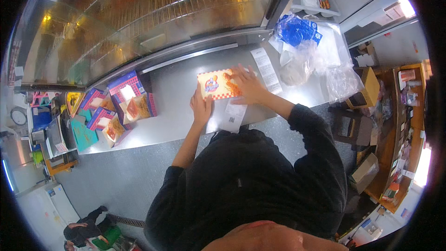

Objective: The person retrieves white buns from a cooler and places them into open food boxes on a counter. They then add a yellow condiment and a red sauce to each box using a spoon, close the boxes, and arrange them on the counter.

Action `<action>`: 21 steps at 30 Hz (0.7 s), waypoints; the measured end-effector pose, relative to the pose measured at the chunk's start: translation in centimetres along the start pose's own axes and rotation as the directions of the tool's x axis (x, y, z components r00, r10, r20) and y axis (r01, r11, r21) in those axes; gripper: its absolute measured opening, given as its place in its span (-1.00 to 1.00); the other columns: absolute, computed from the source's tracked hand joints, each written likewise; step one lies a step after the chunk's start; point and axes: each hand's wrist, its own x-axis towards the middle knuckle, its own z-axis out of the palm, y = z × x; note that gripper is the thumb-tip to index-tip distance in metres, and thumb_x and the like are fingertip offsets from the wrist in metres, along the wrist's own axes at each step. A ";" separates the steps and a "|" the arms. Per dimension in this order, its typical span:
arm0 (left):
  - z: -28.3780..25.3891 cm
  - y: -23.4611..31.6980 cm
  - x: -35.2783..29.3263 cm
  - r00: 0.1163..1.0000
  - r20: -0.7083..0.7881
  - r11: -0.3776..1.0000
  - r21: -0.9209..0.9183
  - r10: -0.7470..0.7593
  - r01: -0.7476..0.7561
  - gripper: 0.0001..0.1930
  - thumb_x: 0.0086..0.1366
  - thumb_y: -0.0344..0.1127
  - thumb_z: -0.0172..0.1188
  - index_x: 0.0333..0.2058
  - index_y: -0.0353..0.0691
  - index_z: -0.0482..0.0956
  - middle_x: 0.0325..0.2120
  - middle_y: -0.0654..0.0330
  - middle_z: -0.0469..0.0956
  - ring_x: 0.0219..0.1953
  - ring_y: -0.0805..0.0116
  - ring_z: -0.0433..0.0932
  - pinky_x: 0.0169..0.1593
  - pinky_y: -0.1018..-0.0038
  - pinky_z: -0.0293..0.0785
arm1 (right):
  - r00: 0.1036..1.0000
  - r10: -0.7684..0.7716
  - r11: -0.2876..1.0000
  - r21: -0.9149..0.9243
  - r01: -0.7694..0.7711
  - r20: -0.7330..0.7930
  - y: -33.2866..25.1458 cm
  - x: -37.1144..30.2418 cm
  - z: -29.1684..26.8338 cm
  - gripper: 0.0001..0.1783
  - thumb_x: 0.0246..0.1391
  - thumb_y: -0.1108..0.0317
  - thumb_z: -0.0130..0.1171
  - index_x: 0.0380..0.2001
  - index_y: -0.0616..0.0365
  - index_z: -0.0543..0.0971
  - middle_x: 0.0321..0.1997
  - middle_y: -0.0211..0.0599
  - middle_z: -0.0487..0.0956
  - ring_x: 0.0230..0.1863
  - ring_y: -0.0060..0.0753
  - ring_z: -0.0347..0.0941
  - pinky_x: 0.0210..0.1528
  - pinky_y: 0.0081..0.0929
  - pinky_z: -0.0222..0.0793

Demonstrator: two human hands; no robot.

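Observation:
A flat food box (213, 85) with a red-and-white checked border and a picture of fried food lies on the steel counter in front of me. My left hand (201, 107) is closed on its left end, fingers up along the side. Across the right end reaches my right hand (247, 86), with the fingers over the top and the thumb near the lower edge. A long printed receipt (265, 70) is just right of that hand. Another paper slip (232, 116) sticks out below the box, at the counter's front edge. The underside of the box is hidden.
Left on the steel counter (174, 125) stand several purple-and-pink cartons with filled food (136, 107), beside a teal mat (83, 134). Clear plastic bags (341, 82) and a blue bag (297, 30) lie right. A glass-fronted cabinet with wire racks (158, 7) rises behind. Another person (86, 232) is lower left.

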 end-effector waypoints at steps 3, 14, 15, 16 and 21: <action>2.0 0.0 0.0 0.972 -0.170 0.966 0.226 0.164 -0.124 -0.49 0.16 -0.13 0.08 0.06 -0.23 0.33 -0.05 -0.02 0.33 0.04 -0.01 0.22 0.09 0.04 -0.05 | 1.000 -0.002 0.967 -0.254 0.003 0.004 -0.5 4.7 0.2 0.02 -0.37 -0.20 0.26 0.20 -0.04 0.16 0.24 0.09 0.09 0.30 0.17 -0.12 0.21 0.30 -0.26; 3.7 1.6 -1.7 0.928 0.166 0.761 0.534 0.333 -0.369 -0.54 0.15 0.00 0.05 0.03 0.04 0.42 -0.29 0.17 0.29 -0.22 0.19 0.26 -0.20 0.19 0.10 | 0.998 -0.042 0.987 -0.156 0.048 0.041 0.2 6.8 -0.9 -0.07 -0.36 0.04 0.31 0.19 -0.22 0.20 0.07 0.04 0.21 0.12 0.10 0.09 0.14 0.21 -0.10; 3.8 1.7 -1.6 0.930 0.152 0.768 0.528 0.336 -0.363 -0.54 0.15 0.00 0.05 0.03 0.03 0.42 -0.31 0.17 0.28 -0.22 0.18 0.26 -0.19 0.20 0.10 | 0.998 -0.057 0.987 -0.150 0.061 0.029 0.1 6.8 -0.9 -0.07 -0.37 0.05 0.32 0.19 -0.21 0.19 0.07 0.05 0.21 0.12 0.11 0.09 0.14 0.20 -0.09; 4.0 1.7 -1.5 0.934 0.142 0.778 0.520 0.329 -0.353 -0.53 0.15 0.00 0.05 0.03 0.02 0.41 -0.32 0.16 0.28 -0.22 0.18 0.26 -0.19 0.19 0.10 | 0.998 -0.048 0.985 -0.164 0.054 0.040 0.1 6.8 -0.9 -0.06 -0.38 0.06 0.32 0.19 -0.20 0.19 0.08 0.06 0.20 0.11 0.12 0.09 0.14 0.19 -0.09; 4.6 2.2 -1.9 0.967 0.104 0.851 0.460 0.231 -0.253 -0.55 0.16 -0.03 0.05 0.01 -0.03 0.42 -0.31 0.13 0.28 -0.21 0.17 0.25 -0.18 0.19 0.08 | 0.996 -0.078 0.978 -0.195 0.071 -0.032 0.4 6.1 -0.4 -0.10 -0.29 -0.08 0.24 0.19 -0.19 0.19 0.12 0.08 0.17 0.12 0.13 0.10 0.14 0.20 -0.11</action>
